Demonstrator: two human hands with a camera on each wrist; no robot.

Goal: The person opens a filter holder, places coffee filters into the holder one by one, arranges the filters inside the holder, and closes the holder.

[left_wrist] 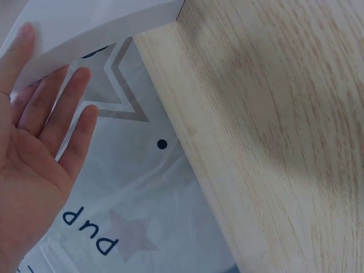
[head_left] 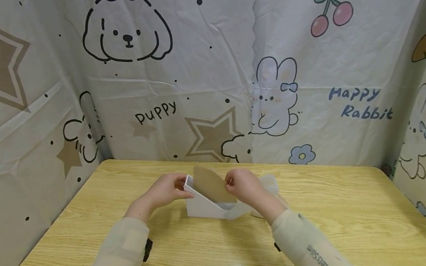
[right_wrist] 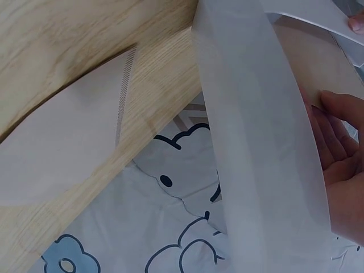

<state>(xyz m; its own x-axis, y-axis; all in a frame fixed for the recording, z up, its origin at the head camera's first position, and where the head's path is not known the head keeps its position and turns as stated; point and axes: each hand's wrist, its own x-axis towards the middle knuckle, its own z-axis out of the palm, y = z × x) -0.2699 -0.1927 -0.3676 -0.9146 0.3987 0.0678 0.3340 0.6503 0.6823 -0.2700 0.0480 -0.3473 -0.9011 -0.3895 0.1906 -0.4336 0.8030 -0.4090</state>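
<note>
A white holder (head_left: pixel 205 207) with a sloping side stands on the table. My left hand (head_left: pixel 167 188) grips its tall left end, thumb on the near side and fingers behind; in the left wrist view the hand (left_wrist: pixel 42 131) holds the white wall (left_wrist: pixel 108 25). A brown paper coffee filter (head_left: pixel 211 185) stands tilted up out of the holder. My right hand (head_left: pixel 245 187) pinches its right edge; the right wrist view shows thumb and fingers on the filter (right_wrist: pixel 318 60). A frosted translucent lid (right_wrist: pixel 261 142) hangs open beside the right hand, partly hidden by it in the head view.
Another paper filter (right_wrist: pixel 62 125) with a crimped seam lies on the table, right of the holder and mostly behind the right forearm in the head view. The wood-grain table (head_left: pixel 346 214) ends against a printed cloth backdrop (head_left: pixel 206 64) at the back and sides.
</note>
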